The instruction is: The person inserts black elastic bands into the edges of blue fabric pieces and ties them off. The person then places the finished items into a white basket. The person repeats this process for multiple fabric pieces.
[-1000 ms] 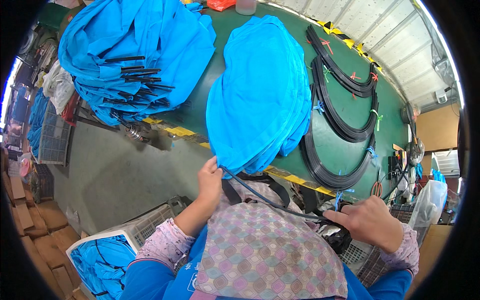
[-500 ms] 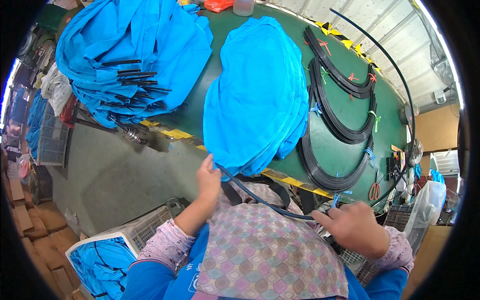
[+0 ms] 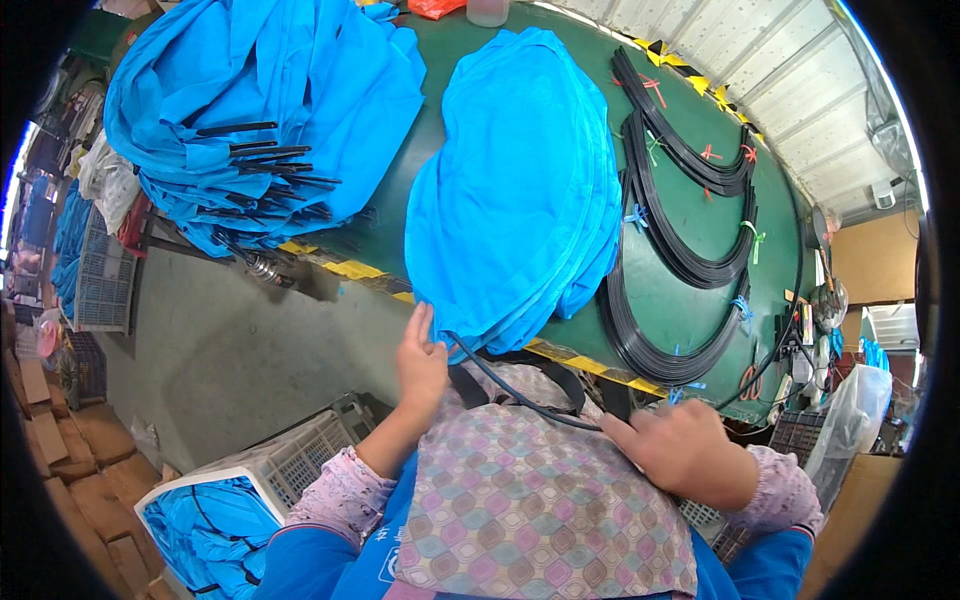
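Note:
A stack of blue fabric pieces (image 3: 515, 180) lies on the green table before me, one corner hanging at the near edge. My left hand (image 3: 420, 365) pinches that corner, its fingers closed on the cloth. From there a thin black flexible rod (image 3: 530, 403) curves right in front of my apron, one end at the cloth corner; whether it sits inside the fabric I cannot tell. My right hand (image 3: 690, 450) is closed round the rod, which runs on past it toward the table's right side. Bundles of similar black rods (image 3: 672, 365), tied with coloured strips, lie right of the cloth.
On the left of the green table (image 3: 400, 190) rests a larger blue fabric pile (image 3: 300, 90) with black rod ends sticking out. A white crate (image 3: 290, 465) of blue cloth stands at my lower left. Orange scissors (image 3: 750, 383) hang by the table's right edge.
My right hand has shifted slightly left with the rod, and the span between my hands is shorter. The rod's long free part has dropped from its high arc at the upper right.

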A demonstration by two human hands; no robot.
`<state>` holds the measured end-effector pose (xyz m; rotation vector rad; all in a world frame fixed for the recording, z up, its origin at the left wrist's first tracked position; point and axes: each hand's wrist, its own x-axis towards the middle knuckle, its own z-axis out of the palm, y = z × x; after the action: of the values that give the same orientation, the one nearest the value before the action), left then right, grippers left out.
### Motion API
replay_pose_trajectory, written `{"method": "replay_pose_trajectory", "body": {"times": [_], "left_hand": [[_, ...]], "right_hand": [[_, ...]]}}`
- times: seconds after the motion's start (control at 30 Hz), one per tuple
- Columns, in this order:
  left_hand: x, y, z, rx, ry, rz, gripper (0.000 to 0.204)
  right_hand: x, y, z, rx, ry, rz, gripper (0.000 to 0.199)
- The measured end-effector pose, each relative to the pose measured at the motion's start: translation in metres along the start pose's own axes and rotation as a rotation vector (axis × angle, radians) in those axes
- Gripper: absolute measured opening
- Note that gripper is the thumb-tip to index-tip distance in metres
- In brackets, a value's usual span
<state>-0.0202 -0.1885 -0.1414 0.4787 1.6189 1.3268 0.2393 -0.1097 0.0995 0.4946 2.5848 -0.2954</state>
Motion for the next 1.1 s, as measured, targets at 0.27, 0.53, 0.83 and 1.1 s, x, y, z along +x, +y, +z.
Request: {"method": "replay_pose_trajectory", "body": {"times": [0.27, 0.53, 0.83, 1.1], "left_hand": [[0.025, 0.014, -0.016, -0.276, -0.142, -0.294, 0.056], [0.048, 0.017, -0.005, -0.155, -0.136, -0.161, 0.058], [0.048, -0.003, 0.008, -0.485, -0.128, -0.221, 0.085], [0.034, 0.007, 0.028, -0.495, -0.13, -0.099, 0.09]], "right_hand": [[0.041, 0.001, 0.038, -0.066, 0.263, -0.058, 0.036], [0.023, 0.014, 0.014, 0.067, 0.11, -0.116, 0.037], [-0.016, 0.025, 0.004, 0.047, 0.056, -0.163, 0.033], [-0.004, 0.014, -0.006, -0.111, 0.085, 0.017, 0.041]]}}
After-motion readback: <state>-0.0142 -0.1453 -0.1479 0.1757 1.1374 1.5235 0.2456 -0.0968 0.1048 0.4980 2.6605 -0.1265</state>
